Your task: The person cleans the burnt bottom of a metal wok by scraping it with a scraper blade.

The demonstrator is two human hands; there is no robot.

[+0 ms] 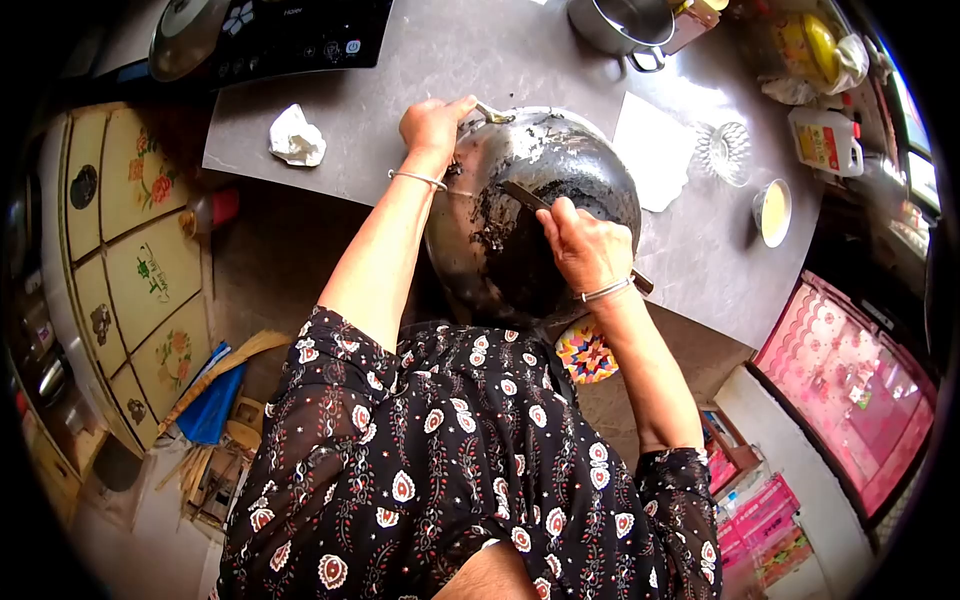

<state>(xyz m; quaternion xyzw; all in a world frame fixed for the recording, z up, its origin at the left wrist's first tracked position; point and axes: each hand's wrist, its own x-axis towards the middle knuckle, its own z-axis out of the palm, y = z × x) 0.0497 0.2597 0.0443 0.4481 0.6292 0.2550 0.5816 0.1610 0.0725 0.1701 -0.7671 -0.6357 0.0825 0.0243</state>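
A large metal wok (590, 160) is tilted with its blackened underside facing me, at the table's front edge. My left hand (432, 130) is closed around the small handle (492, 113) at its upper left. In my right hand (585, 240) is a long flat scraper (522, 196), whose dark blade tip touches the wok's sooty surface. The scraper's other end sticks out below my wrist. Flaked black soot lies on the wok and beside its left rim. Whether the scraper is a knife or a plain metal strip, I cannot tell.
On the grey table (350, 110) are a crumpled white cloth or tissue (297, 136), white paper (650, 150), a clear glass bowl (722, 153) and a small bowl (773, 213) with yellowish contents. An induction cooker (300, 35) and a dark pot (625, 25) stand farther back.
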